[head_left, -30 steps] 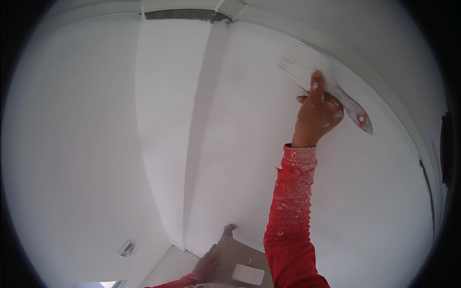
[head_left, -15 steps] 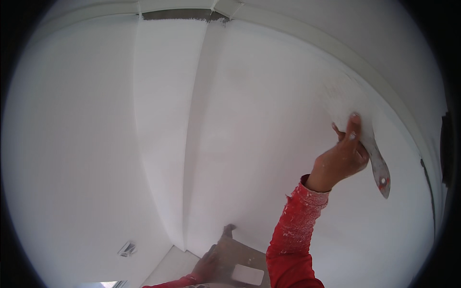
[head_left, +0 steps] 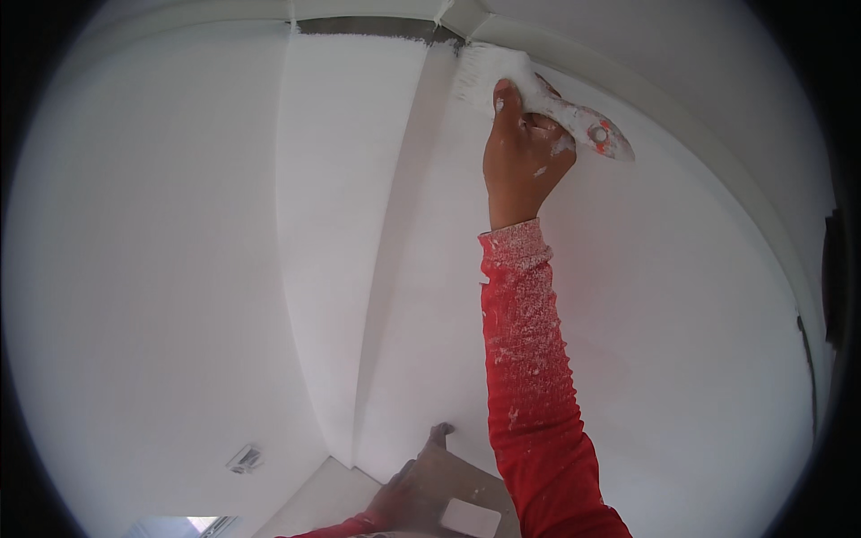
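Note:
My right hand [head_left: 525,152] is closed around a wide paintbrush [head_left: 574,117] smeared with white paint. Its bristles meet the white wall [head_left: 646,296] just beneath the pale trim, beside the unpainted dark grey strip [head_left: 363,28]. White specks cover the hand and the red sleeve. Low in the view, my left hand [head_left: 392,499] lies dim along the left edge of a brown flat thing [head_left: 453,475] bearing a white rectangle, its fingers appearing to grip that edge. A small dark shape [head_left: 439,434] sticks up behind it; I cannot make out what it is.
A pale trim [head_left: 664,117] curves along the wall's upper edge. A vertical corner [head_left: 395,224] runs down left of my right arm. On the left wall sits a small fixture [head_left: 244,459]. A bright opening [head_left: 193,524] shows at the lower left.
My right hand has carried the paintbrush up and left along the wall, from the right side to near the corner top. The left hand stays by the brown thing. The view has shifted slightly.

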A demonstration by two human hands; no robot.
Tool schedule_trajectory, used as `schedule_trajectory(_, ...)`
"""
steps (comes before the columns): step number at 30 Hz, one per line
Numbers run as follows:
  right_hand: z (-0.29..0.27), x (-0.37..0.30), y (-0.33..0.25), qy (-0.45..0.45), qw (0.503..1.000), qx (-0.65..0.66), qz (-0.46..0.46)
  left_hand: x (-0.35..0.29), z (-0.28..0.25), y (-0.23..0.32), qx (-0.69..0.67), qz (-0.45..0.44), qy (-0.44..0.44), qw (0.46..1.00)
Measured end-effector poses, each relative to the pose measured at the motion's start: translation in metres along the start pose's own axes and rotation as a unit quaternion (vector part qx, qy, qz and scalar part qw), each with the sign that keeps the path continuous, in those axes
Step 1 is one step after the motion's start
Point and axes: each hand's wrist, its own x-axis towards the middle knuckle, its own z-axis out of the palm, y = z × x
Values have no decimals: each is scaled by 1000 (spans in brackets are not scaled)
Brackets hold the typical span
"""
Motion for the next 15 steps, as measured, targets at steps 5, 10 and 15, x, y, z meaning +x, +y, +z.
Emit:
schedule_trajectory(5,8,-3,6,-62,985,-157,-28,5,-56,40,-175,-75,33,981)
schedule_trajectory(10,11,-1,-13,-4,979,-196,-59,6,-39,22,-190,-75,47,978)
schedule_trajectory(15,9,6,-17,-37,999,-15,32,1,-6,2,-101,-6,90,991)
